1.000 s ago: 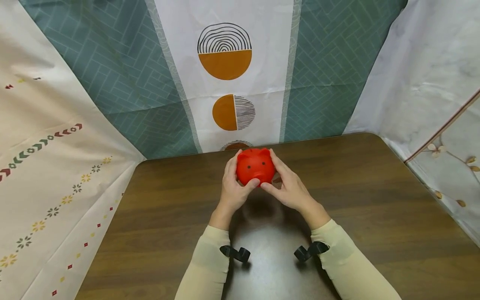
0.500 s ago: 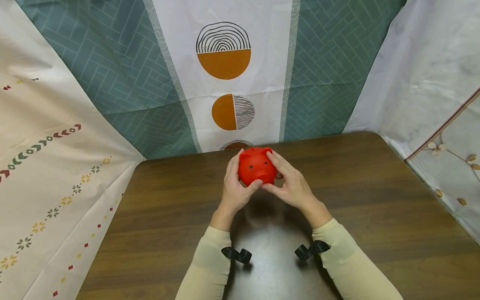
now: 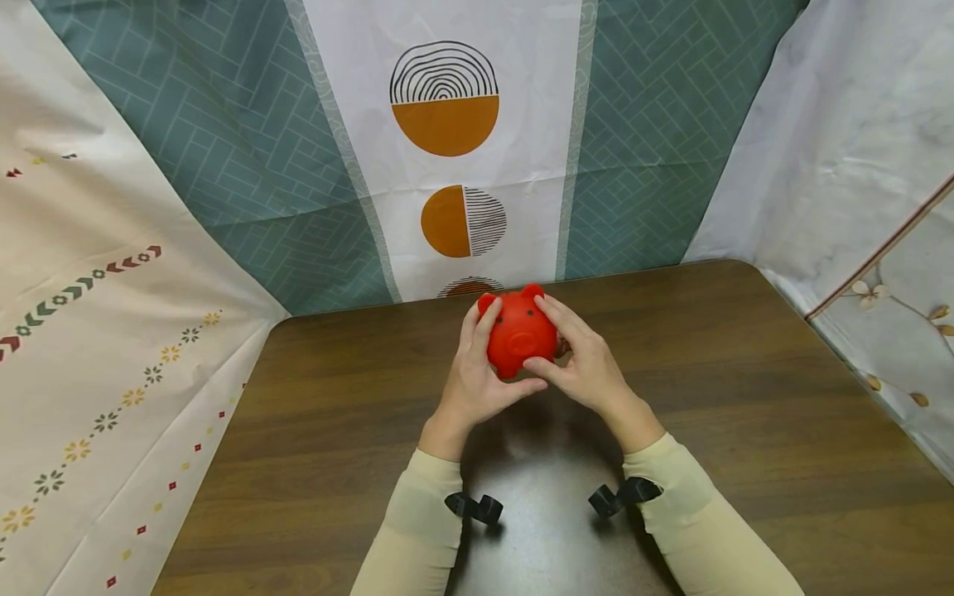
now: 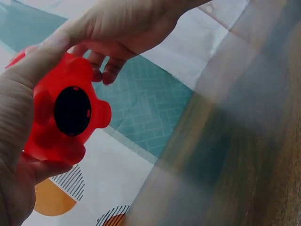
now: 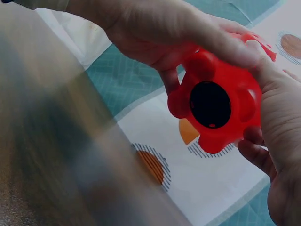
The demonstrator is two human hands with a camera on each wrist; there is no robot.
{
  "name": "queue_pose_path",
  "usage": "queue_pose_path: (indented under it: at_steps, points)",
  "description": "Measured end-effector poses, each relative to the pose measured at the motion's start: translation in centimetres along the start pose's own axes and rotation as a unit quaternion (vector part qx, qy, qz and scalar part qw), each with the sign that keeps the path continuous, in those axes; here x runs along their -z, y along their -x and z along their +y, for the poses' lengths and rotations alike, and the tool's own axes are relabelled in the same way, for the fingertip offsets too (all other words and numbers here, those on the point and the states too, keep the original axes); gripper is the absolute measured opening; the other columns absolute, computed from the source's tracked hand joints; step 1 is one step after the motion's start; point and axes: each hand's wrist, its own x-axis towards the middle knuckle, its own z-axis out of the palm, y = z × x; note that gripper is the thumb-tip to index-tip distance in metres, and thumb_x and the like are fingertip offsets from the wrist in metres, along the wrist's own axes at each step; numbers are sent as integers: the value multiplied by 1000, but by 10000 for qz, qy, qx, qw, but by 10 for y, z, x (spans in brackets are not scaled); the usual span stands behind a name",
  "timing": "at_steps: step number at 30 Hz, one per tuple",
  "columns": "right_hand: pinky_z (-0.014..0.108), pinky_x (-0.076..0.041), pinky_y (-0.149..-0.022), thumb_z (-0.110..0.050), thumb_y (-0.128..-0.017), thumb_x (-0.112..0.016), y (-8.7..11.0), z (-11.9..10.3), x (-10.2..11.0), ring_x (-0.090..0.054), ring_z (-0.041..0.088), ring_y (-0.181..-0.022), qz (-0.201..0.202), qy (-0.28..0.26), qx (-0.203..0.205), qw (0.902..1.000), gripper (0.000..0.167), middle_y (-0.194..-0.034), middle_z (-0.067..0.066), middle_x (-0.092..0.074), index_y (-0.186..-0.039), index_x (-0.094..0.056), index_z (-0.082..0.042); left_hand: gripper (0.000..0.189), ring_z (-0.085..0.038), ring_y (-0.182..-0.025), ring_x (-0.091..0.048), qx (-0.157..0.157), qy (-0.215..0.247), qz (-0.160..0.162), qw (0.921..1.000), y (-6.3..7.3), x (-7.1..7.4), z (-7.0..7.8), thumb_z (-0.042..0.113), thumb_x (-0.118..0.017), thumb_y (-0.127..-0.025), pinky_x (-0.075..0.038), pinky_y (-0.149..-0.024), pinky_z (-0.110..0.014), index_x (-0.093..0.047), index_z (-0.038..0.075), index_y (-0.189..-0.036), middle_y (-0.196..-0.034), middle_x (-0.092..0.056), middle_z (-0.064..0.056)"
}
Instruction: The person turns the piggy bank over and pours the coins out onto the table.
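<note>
A red pig-shaped piggy bank (image 3: 523, 335) is held between both hands above the table, snout toward the head camera. My left hand (image 3: 477, 372) lies along its left side, fingers up by one ear and thumb stretched out below the snout. On the other side, my right hand (image 3: 589, 364) grips it, thumb near the snout and fingertips by the other ear. Both wrist views show the underside: a round black plug (image 4: 72, 111) among stubby feet. In the right wrist view the piggy bank (image 5: 244, 101) is partly covered by the hands.
The brown wooden table (image 3: 335, 397) extends around the forearms. A patterned cloth (image 3: 641, 149) hangs behind its far edge, with pale cloths on the left and right sides. Small black cameras (image 3: 488, 509) are strapped to both wrists.
The piggy bank has shifted slightly right and tilted, its snout now lower. My left fingers have moved up onto its ear side, and the left thumb has come away from below the snout.
</note>
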Motion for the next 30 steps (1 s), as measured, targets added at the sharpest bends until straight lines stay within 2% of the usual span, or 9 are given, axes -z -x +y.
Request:
queue_pose_path:
  at_steps: [4,9,14,19,21,25,30]
  points:
    - [38,-57,-73,-27,-77,-81,0,-2,5,-58,24,-108,75,-136,-124,9998,80,-146,6,-44,-146,-41,-19,109,-25,-131,-40,-74,117,-64,9999,-1,1,2,29,-90,-64,-46,-99,-40,-22,19,-149,-150,-26,-9]
    - [36,-57,-74,-30,-77,-81,0,-1,7,-58,21,-105,117,-234,-182,9995,78,-144,4,-47,-145,-44,-20,100,-26,-129,-41,-93,18,55,9999,-1,3,3,21,-88,-66,-48,-97,-38,-29,15,-146,-147,-33,-11]
    - [37,-56,-76,-38,-79,-78,-1,-2,7,-57,21,-107,194,-184,-88,9996,75,-142,3,-50,-144,-45,-20,97,-26,-128,-44,-35,-201,126,9997,-1,6,5,23,-87,-67,-49,-96,-38,-31,16,-146,-143,-39,-11]
    - [40,-54,-75,-53,-81,-70,-2,-3,6,-51,20,-105,294,-131,88,9994,74,-136,3,-55,-142,-47,-19,97,-22,-124,-47,-13,-76,202,9998,-3,7,5,24,-86,-67,-49,-96,-37,-31,16,-146,-141,-42,-9]
    - [42,-54,-80,-56,-82,-67,-2,-4,6,-51,21,-109,290,-172,133,9993,75,-136,4,-55,-143,-47,-18,96,-22,-123,-47,-33,-8,265,9996,-3,7,5,23,-86,-68,-49,-96,-36,-31,14,-146,-140,-43,-8]
    - [47,-51,-90,-54,-82,-68,-3,-5,5,-50,24,-121,220,-333,149,9991,78,-141,5,-50,-145,-42,-17,95,-23,-125,-46,-95,19,408,9991,-4,7,6,21,-85,-68,-48,-97,-37,-31,11,-146,-140,-43,-9]
    - [44,-51,-92,-42,-79,-76,-2,-5,5,-51,21,-120,58,-606,70,9981,85,-143,3,-46,-150,-34,-19,95,-24,-125,-47,-75,144,621,9979,-5,6,10,21,-86,-69,-47,-98,-38,-32,8,-146,-141,-44,-9]
